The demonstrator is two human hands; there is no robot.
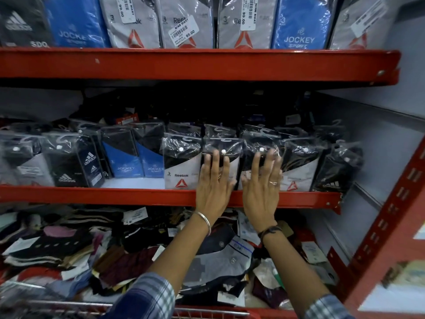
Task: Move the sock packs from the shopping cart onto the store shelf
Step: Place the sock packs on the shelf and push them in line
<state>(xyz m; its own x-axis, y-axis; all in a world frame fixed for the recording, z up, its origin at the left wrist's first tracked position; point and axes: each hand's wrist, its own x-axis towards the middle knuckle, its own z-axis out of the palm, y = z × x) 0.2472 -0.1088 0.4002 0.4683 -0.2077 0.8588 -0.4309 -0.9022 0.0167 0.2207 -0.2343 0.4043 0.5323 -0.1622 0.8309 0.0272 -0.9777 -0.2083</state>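
Sock packs in clear plastic stand in a row on the middle red shelf [138,195]. My left hand [213,180] lies flat, fingers spread, against the front of a grey-and-black Reebok pack [220,148]. My right hand [262,183] presses flat on the neighbouring pack [257,146]. Neither hand grips anything. Another Reebok pack [181,164] stands just left of my left hand. A further grey pack [299,166] and a black Adidas pack [335,171] stand to the right. The red cart rim [207,313] shows at the bottom edge.
Jockey packs [133,157] and Adidas packs [73,162] fill the shelf's left part. The upper shelf [207,63] holds larger packs. A bottom bin holds a loose pile of socks [138,249]. A red slotted upright [395,215] and a pale wall close the right side.
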